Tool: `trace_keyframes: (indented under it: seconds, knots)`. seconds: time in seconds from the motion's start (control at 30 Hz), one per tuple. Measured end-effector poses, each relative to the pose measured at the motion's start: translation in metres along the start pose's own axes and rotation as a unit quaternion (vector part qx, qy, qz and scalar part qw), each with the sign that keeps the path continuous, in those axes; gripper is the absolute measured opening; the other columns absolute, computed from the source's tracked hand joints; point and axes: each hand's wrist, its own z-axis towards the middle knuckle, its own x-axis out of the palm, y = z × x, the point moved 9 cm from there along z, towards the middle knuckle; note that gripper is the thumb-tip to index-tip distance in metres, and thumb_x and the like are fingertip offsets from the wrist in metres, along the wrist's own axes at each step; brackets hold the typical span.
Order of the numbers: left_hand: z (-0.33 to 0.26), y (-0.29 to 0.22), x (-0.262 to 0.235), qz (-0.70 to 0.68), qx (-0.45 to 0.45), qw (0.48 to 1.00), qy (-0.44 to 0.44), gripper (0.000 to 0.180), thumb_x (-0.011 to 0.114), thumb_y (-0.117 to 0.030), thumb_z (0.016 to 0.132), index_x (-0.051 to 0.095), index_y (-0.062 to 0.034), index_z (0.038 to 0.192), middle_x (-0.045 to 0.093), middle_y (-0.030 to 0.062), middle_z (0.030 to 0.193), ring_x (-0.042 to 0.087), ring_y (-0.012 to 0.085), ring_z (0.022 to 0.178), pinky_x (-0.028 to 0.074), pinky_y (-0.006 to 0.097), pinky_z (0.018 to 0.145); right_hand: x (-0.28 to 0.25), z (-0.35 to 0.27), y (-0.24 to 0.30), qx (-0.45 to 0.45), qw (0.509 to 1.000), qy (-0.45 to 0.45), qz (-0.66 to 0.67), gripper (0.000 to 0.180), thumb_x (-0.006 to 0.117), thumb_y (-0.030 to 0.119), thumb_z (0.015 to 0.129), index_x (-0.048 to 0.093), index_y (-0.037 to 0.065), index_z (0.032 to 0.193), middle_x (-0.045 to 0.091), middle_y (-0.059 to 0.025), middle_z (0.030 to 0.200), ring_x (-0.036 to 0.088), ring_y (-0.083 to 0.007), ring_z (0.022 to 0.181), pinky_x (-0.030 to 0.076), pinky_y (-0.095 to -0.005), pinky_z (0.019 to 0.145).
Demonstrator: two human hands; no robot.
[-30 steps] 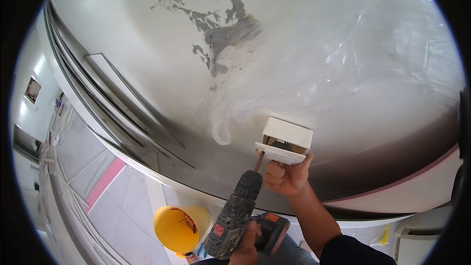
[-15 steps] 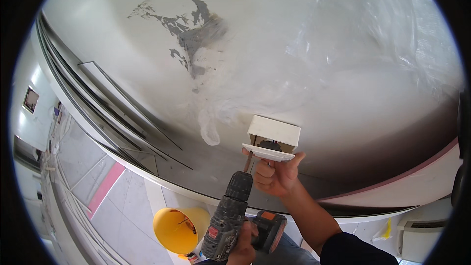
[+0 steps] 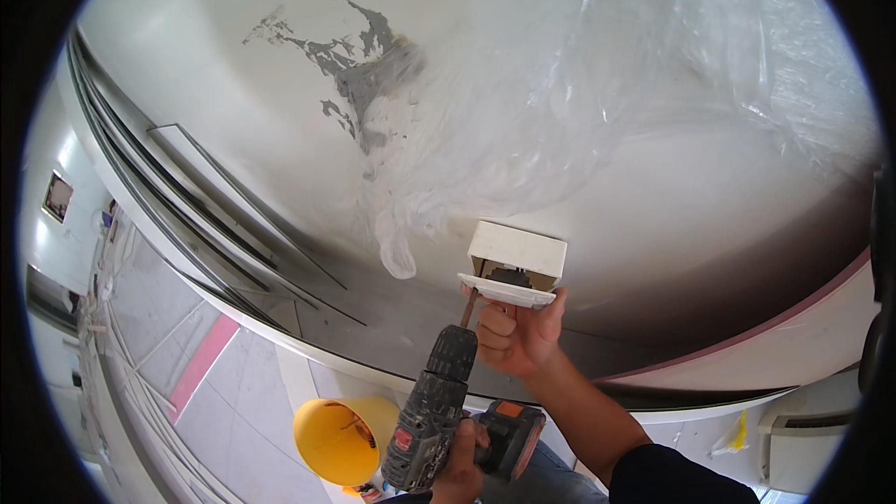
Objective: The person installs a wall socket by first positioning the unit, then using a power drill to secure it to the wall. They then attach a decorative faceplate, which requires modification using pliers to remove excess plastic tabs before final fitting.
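Note:
In my left hand is a dusty black cordless drill, its fingers wrapped round the handle below the battery side. The long bit points up to the left end of a white faceplate; whether it sits in a screw there I cannot tell. My right hand supports that plate from below, fingers curled and thumb at its right end. Behind the tilted plate, a white wall box shows a gap with a dark fitting and wires inside.
Plastic film hangs over the pale curved wall, which has a grey patch. Dark metal strips lean at left. Below the ledge stands a yellow bucket with tools inside. Long pale strips lie on the floor.
The plastic film on the wall has billowed and now shows more folds. Both hands, the drill and the faceplate hold nearly the same pose, shifted slightly left in view.

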Motion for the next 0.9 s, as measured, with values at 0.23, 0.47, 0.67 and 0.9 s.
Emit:
trace_keyframes:
  seconds: [0.23, 0.47, 0.67, 0.9]
  knots:
    - [0.001, -0.011, -0.003, 0.077, 0.025, 0.997, -0.007, 0.011, 0.055, -0.003, 0.102, 0.056, -0.0009, 0.113, 0.057, 0.0076, 0.08, 0.055, 0.018, 0.072, 0.049, 0.035, 0.074, 0.004, 0.002, 0.003, -0.008, 0.999, 0.047, 0.016, 0.095, 0.067, 0.08, 0.084, 0.049, 0.009, 0.145, 0.024, 0.0091, 0.071, 0.024, -0.0053, 0.057, 0.024, -0.0208, 0.047]
    - [0.0, -0.017, -0.003, 0.137, 0.046, 0.989, 0.009, 0.009, 0.054, 0.0, 0.101, 0.055, -0.0007, 0.11, 0.056, 0.0068, 0.08, 0.054, 0.0168, 0.073, 0.049, 0.035, 0.073, 0.005, 0.003, 0.002, -0.006, 0.999, 0.041, 0.01, 0.104, 0.072, 0.079, 0.08, 0.045, 0.006, 0.149, 0.024, 0.0088, 0.071, 0.025, -0.0052, 0.058, 0.025, -0.0212, 0.048]
    - [-0.001, -0.018, -0.006, 0.128, 0.041, 0.991, 0.004, 0.004, 0.054, -0.001, 0.101, 0.055, -0.0019, 0.105, 0.055, 0.0062, 0.08, 0.054, 0.0163, 0.072, 0.05, 0.035, 0.074, 0.001, 0.002, 0.002, 0.001, 0.998, 0.065, 0.016, 0.111, 0.07, 0.081, 0.08, 0.04, 0.004, 0.153, 0.024, 0.0087, 0.071, 0.025, -0.005, 0.059, 0.024, -0.0221, 0.052]
    - [-0.002, -0.027, 0.01, 0.128, 0.054, 0.99, -0.013, 0.004, 0.054, -0.005, 0.102, 0.055, -0.0014, 0.103, 0.056, 0.0061, 0.076, 0.055, 0.0163, 0.071, 0.05, 0.035, 0.074, -0.005, 0.001, 0.002, 0.0, 0.999, 0.036, 0.029, 0.125, 0.064, 0.092, 0.071, 0.038, 0.0, 0.151, 0.022, 0.0085, 0.071, 0.024, -0.0048, 0.06, 0.021, -0.0232, 0.053]
